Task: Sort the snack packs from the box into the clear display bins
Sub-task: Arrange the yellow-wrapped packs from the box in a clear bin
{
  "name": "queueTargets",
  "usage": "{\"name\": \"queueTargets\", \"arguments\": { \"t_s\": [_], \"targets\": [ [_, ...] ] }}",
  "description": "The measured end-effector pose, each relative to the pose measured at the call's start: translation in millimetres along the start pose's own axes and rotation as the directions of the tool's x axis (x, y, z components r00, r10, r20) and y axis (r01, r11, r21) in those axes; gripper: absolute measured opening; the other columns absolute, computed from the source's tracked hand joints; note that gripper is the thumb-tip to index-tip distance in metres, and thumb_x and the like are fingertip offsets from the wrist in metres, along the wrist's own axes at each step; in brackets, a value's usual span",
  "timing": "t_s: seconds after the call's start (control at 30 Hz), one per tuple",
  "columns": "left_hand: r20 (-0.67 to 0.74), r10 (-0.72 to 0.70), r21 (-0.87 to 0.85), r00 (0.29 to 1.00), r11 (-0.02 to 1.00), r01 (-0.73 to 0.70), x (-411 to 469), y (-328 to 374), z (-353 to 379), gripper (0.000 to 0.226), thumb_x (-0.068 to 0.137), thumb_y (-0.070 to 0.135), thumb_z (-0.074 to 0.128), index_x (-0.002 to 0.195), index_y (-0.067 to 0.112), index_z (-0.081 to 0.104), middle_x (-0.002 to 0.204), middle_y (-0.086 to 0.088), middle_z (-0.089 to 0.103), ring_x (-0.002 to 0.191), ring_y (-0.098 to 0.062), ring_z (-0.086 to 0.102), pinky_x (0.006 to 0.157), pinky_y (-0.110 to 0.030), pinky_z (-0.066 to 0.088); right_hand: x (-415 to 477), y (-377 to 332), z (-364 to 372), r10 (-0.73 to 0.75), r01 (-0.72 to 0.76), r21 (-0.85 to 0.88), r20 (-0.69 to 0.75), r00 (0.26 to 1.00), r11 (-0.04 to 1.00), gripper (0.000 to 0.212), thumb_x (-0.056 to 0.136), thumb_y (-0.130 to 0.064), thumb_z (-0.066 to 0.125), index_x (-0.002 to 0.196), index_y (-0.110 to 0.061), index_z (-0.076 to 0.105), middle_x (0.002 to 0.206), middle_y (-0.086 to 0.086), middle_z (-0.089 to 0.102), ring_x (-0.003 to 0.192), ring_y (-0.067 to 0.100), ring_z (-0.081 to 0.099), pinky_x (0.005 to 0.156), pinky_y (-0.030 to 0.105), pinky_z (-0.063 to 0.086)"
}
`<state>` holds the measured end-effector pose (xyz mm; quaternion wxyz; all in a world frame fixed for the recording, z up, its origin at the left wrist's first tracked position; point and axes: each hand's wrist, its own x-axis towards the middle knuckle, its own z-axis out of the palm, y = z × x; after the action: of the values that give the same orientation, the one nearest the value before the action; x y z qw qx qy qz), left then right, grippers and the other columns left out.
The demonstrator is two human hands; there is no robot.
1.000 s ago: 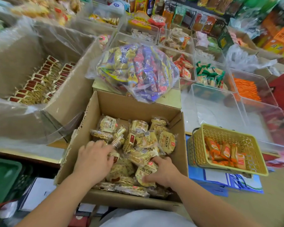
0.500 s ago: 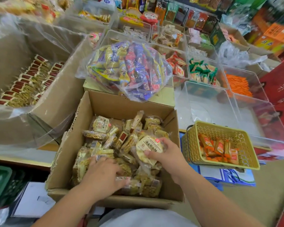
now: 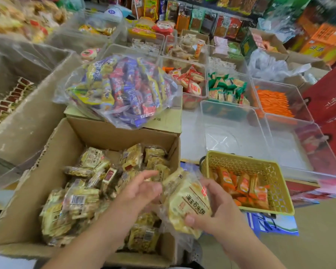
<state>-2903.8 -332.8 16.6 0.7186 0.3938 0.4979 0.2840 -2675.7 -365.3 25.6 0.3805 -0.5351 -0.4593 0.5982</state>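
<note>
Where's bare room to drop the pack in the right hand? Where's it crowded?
Free: the empty clear bin between yellow basket and green packs; the empty bin to its right, in front of the orange sticks. Crowded: cardboard box, basket, rear bins.

One head-worn wide view looks forward and down, close over the box [image 3: 109, 133], bins [image 3: 231, 136] beyond

Yellows, brown, orange
The pale yellow snack pack [image 3: 188, 207] carries a red label; brown cardboard box [image 3: 105, 135]; yellow lattice plastic basket [image 3: 241, 164], orange packs [image 3: 243, 184].
</note>
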Motion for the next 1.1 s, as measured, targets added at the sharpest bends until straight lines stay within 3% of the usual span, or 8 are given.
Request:
{"name": "queueTargets", "arguments": {
  "t_s": [0.1, 0.3, 0.5, 0.6, 0.7, 0.77, 0.93, 1.1],
  "targets": [
    [0.057, -0.068, -0.232, 0.996, 0.969, 0.079, 20.7, 3.5, 52.4, 0.083, 0.062, 0.074, 0.078, 0.123, 0.018, 0.072, 0.121, -0.010, 0.075, 0.111, -0.034, 0.071, 0.092, -0.053, 0.057, -1.5, 0.5, -37.0, -0.074, 0.072, 0.022, 0.120, 0.990, 0.997, 0.064, 0.057, -0.027, 0.100, 0.110, -0.026, 0.066, 0.122, 0.000, 0.064, 0.108, 0.024, 0.070, 0.078, 0.033, 0.058],
    [0.112, -0.200, -0.449, 0.973, 0.864, 0.229, 45.5, -17.4, 144.8, 0.050, 0.075, 0.030, 0.082, 0.120, 0.009, 0.075, 0.124, -0.024, 0.071, 0.107, -0.037, 0.073, 0.080, -0.045, 0.064, -1.8, 12.2, -125.6, -0.099, 0.102, -0.011, 0.167, 0.981, 0.995, 0.073, 0.057, -0.040, 0.099, 0.119, -0.039, 0.061, 0.121, -0.006, 0.066, 0.105, 0.017, 0.070, 0.081, 0.028, 0.056],
    [-0.031, -0.145, -0.382, 0.989, 0.916, 0.123, 60.1, -21.1, 202.5, 0.040, 0.075, 0.016, 0.082, 0.115, 0.023, 0.076, 0.127, -0.022, 0.070, 0.112, -0.041, 0.071, 0.083, -0.053, 0.062, 0.9, 23.2, -189.7, -0.063, 0.068, -0.033, 0.122, 0.991, 0.997, 0.100, 0.051, -0.051, 0.099, 0.135, -0.055, 0.044, 0.138, -0.020, 0.055, 0.121, 0.008, 0.062, 0.089, 0.034, 0.059],
    [-0.221, -0.119, -0.334, 0.968, 0.942, 0.039, 62.4, -21.8, 217.3, 0.033, 0.084, 0.003, 0.071, 0.104, 0.029, 0.079, 0.120, -0.019, 0.074, 0.100, -0.038, 0.074, 0.081, -0.053, 0.061, 5.5, 22.3, -204.9, -0.019, 0.023, -0.064, 0.066, 0.998, 0.998, 0.097, 0.043, -0.064, 0.095, 0.125, -0.066, 0.044, 0.138, -0.025, 0.048, 0.117, -0.008, 0.057, 0.084, 0.024, 0.059],
    [-0.353, -0.079, -0.283, 0.932, 0.959, -0.026, 62.7, -18.5, 225.2, 0.034, 0.095, 0.003, 0.065, 0.104, 0.033, 0.076, 0.118, -0.014, 0.075, 0.103, -0.040, 0.073, 0.089, -0.059, 0.059, 6.5, 25.4, -211.7, -0.013, 0.014, -0.230, 0.005, 1.000, 0.973, 0.090, 0.049, -0.078, 0.083, 0.125, -0.072, 0.037, 0.131, -0.029, 0.041, 0.106, -0.005, 0.059, 0.086, 0.030, 0.060],
    [-0.387, -0.041, -0.240, 0.921, 0.969, -0.057, 62.9, -14.5, 224.3, 0.037, 0.092, 0.003, 0.070, 0.108, 0.036, 0.074, 0.117, -0.010, 0.076, 0.103, -0.038, 0.074, 0.082, -0.054, 0.062, 6.7, 26.2, -211.8, -0.023, 0.020, -0.304, -0.007, 1.000, 0.952, 0.083, 0.056, -0.084, 0.073, 0.128, -0.075, 0.033, 0.125, -0.028, 0.043, 0.098, 0.001, 0.061, 0.083, 0.032, 0.060],
    [-0.364, 0.056, -0.101, 0.930, 0.990, -0.099, 64.1, -0.9, 210.6, 0.065, 0.083, -0.012, 0.073, 0.114, 0.045, 0.069, 0.115, 0.002, 0.076, 0.104, -0.024, 0.075, 0.076, -0.037, 0.062, 7.4, 23.7, -206.0, 0.067, -0.057, -0.206, 0.042, 0.997, 0.977, 0.070, 0.082, -0.049, 0.074, 0.136, -0.072, 0.036, 0.117, -0.014, 0.068, 0.099, 0.021, 0.070, 0.088, 0.048, 0.059],
    [-0.209, 0.158, 0.094, 0.965, 0.986, -0.141, 68.8, 20.6, 200.8, 0.072, 0.075, -0.005, 0.077, 0.118, 0.051, 0.066, 0.116, 0.008, 0.075, 0.109, -0.011, 0.071, 0.090, -0.034, 0.058, 20.6, -3.3, -185.8, 0.271, -0.276, 0.093, 0.061, 0.961, 0.957, 0.047, 0.101, -0.015, 0.055, 0.133, -0.049, 0.057, 0.112, -0.015, 0.074, 0.098, 0.010, 0.073, 0.074, 0.034, 0.062]
  ]
}}
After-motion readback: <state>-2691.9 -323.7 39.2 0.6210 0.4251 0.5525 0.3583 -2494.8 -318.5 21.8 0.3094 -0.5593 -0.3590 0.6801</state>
